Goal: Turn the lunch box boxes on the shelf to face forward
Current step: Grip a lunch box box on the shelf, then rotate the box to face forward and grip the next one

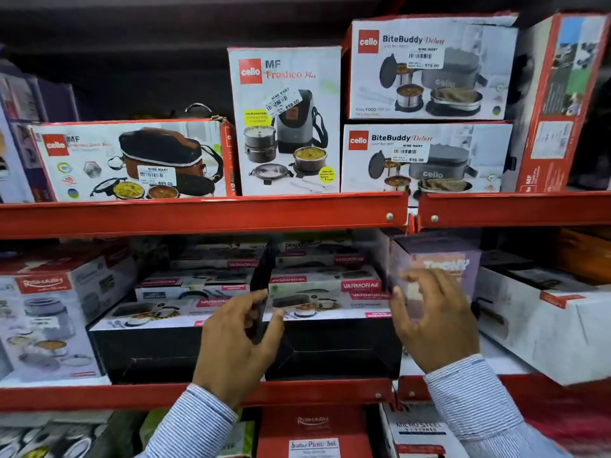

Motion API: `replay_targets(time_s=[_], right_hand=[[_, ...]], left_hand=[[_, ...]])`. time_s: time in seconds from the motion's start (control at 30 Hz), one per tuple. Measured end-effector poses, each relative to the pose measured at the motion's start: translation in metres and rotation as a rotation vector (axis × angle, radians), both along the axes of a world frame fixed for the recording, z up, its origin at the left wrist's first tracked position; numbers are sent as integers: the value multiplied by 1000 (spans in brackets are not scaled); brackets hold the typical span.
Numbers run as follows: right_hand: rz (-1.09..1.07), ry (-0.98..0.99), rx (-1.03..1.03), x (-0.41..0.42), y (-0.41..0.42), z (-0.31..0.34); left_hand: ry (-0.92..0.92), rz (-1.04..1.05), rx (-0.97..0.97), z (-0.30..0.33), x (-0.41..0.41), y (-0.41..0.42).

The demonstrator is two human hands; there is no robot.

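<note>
Left hand (236,338) grips Varmora box (325,300); right hand (433,317) loose.

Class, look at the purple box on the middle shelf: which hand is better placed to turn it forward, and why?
Probably the right hand: its spread fingers already lie against the blurred purple box. The left hand is at the Varmora boxes, further left.
</note>
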State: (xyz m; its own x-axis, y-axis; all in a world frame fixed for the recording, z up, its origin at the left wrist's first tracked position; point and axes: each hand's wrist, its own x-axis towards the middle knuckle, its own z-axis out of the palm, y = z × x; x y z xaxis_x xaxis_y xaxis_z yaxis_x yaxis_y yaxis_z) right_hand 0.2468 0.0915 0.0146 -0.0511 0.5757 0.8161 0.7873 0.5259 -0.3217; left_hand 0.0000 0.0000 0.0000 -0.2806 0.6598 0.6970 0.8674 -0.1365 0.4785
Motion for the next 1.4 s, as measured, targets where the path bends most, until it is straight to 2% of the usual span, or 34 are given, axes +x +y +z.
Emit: replay_targets(time_s=[0.1,0.13,0.2,0.33,0.53,0.63,0.77,0.83,0.97,1.03,1.1,1.23,1.4], right_hand=[[-91,32,-308,10,13,-25],[-64,37,-425,12,16,-33],[6,76,-530,12,22,-40],[162,286,-759,8,26,-40],[325,610,-830,17,27,-39],[368,638,-816,28,26,-38],[515,861,-760,36,20,-30],[531,896,-741,37,18,-29],[525,869,-703,38,25,-43],[549,826,-694,40,29,-50],[553,757,-722,42,36,-60],[421,632,-772,37,41,-74],[276,522,-824,28,48,-93]], left_hand=[[-202,15,-159,-12,-1,5],[-220,3,-241,-14,0,6],[-230,19,-326,-19,3,10],[-309,9,-407,-23,8,19],[-537,-83,-372,-22,4,21],[-585,-163,-256,-13,5,13],[-858,-249,-151,-5,-5,13],[-901,-242,-119,-6,-11,16],[-863,-101,-98,-13,-15,19],[-897,-136,-111,-21,-19,24],[-879,-161,-204,-31,-18,26],[-600,-32,-243,-56,-14,25],[-423,50,-272,-75,-2,28]])
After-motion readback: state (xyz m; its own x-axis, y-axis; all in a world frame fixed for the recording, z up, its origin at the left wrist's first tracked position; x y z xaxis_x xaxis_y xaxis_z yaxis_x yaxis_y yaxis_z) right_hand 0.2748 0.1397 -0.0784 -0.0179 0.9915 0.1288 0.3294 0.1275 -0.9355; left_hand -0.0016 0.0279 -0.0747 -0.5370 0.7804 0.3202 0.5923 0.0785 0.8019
